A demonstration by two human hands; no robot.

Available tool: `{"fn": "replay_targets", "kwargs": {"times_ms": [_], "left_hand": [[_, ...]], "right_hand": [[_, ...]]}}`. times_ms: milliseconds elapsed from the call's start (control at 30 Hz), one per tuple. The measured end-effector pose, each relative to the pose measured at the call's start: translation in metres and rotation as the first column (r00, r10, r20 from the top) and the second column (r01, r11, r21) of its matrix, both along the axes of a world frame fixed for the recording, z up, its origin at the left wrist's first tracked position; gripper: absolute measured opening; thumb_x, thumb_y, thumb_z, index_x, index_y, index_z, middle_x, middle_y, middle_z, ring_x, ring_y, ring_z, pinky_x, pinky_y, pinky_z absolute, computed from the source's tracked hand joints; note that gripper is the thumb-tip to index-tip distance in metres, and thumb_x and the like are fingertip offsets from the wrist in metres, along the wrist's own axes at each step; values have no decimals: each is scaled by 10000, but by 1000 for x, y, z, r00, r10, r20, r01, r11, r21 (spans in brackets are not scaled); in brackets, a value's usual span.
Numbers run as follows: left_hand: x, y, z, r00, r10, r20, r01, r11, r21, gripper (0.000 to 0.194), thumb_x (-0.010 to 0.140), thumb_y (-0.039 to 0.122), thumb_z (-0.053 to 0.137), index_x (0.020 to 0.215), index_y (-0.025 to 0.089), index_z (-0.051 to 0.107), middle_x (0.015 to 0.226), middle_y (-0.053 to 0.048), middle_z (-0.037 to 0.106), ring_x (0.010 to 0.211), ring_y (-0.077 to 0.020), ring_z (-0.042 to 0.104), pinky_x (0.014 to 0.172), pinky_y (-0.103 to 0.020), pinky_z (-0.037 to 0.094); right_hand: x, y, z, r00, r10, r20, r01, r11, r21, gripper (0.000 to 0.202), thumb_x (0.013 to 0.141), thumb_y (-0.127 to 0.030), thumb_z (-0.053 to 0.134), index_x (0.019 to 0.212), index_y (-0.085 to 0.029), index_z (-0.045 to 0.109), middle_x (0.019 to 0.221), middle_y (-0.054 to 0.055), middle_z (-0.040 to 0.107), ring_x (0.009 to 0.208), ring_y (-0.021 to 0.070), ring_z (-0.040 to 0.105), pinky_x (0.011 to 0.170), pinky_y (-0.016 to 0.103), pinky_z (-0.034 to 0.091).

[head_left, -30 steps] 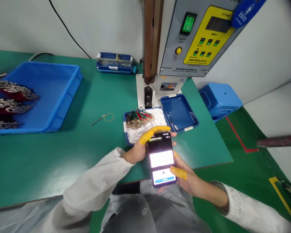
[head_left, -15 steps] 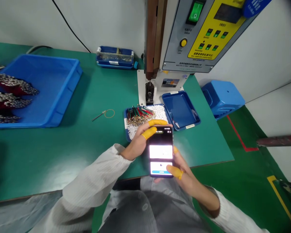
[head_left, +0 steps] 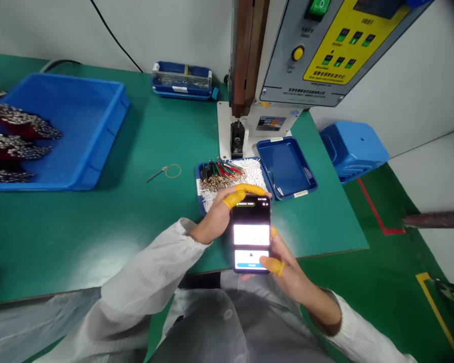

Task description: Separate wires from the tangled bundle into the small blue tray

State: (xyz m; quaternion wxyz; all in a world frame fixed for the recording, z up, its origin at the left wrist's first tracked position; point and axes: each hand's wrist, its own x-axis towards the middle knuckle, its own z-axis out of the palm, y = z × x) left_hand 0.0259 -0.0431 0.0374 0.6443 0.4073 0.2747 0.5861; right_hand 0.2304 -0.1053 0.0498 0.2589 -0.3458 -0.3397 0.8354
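A black phone point(head_left: 251, 234) with a lit screen is held upright between my two hands over the table's front edge. My left hand point(head_left: 221, 212), with yellow finger covers, grips its upper left corner and top edge. Around its lower right side wraps my right hand point(head_left: 285, 264), the yellow-covered thumb lying on the lower screen. Just beyond the phone, a blue tray point(head_left: 199, 187) holds white pieces point(head_left: 254, 171) and a bundle of wires point(head_left: 221, 174) with red, green and black sleeves and brass-coloured ends; my left hand hides its front part.
A press machine point(head_left: 245, 65) stands behind the trays. Another blue tray point(head_left: 287, 166) holds a few small pieces. At left is a large blue bin point(head_left: 87, 126) with wire bundles. A thin tool with a ring point(head_left: 157, 175) lies mid-table. A blue stool point(head_left: 355, 148) stands right, a small blue box point(head_left: 181, 91) behind.
The view has shifted slightly, so the table and machine appear a little higher and the trays further right. Both hands keep their hold on the phone.
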Motion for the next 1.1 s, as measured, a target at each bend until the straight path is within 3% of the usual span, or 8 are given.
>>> {"fn": "replay_targets", "kwargs": {"times_ms": [233,333,467,667,800,933,1100], "left_hand": [[-3,2,4,998,-53,-24,51,997,-62,386,1007,363,492,1096,130,786,1214,-150,759,1059,-295,730,953,-403,550],[-4,0,5,990,-138,28,140,981,-132,421,1023,435,483,1113,136,766,1187,-146,759,974,-294,754,877,-404,578],[0,-3,1,979,-201,47,206,968,-144,456,1022,484,487,1145,135,753,1144,-147,758,973,-294,748,846,-386,585],[4,-5,1,950,-311,-3,310,947,-83,462,1028,479,475,1146,122,744,1083,-152,747,994,-285,727,920,-393,563],[2,-3,4,918,-392,-62,391,920,-40,439,1022,479,508,1193,141,731,1115,-147,737,1078,-302,706,988,-419,537],[5,0,-4,896,-435,-86,434,900,-36,426,1017,492,535,1185,161,743,1141,-150,748,1095,-301,711,1009,-430,529],[6,6,-16,941,-328,-86,332,943,32,494,1008,552,527,1153,140,759,1112,-170,764,1031,-283,732,920,-390,555]], "right_hand": [[-1,-2,1,996,-77,-50,74,996,-55,665,899,-307,738,1505,-356,467,1463,57,589,1291,293,590,1096,541,495],[-6,-4,2,984,-35,-175,-13,965,-264,572,931,-538,645,1435,-290,538,1311,94,689,1184,340,667,1066,632,471],[-11,-4,-2,953,18,-303,-155,888,-433,741,928,-782,406,1350,-211,620,1213,131,739,1137,375,698,1056,644,444],[-14,1,-14,931,125,-344,-272,866,-421,993,857,-909,258,1346,-131,634,1160,179,757,969,362,746,956,532,515],[-9,0,-22,913,118,-390,-291,859,-421,1027,861,-916,191,1261,-111,686,1124,181,762,1006,367,733,957,537,539],[0,-4,-26,927,135,-351,-290,851,-438,1027,865,-915,193,1218,-98,707,1078,195,769,1005,369,737,995,569,526],[25,-4,-33,966,131,-222,-217,879,-425,978,882,-898,261,1237,-97,696,1155,198,754,1062,341,729,1030,529,518]]}}
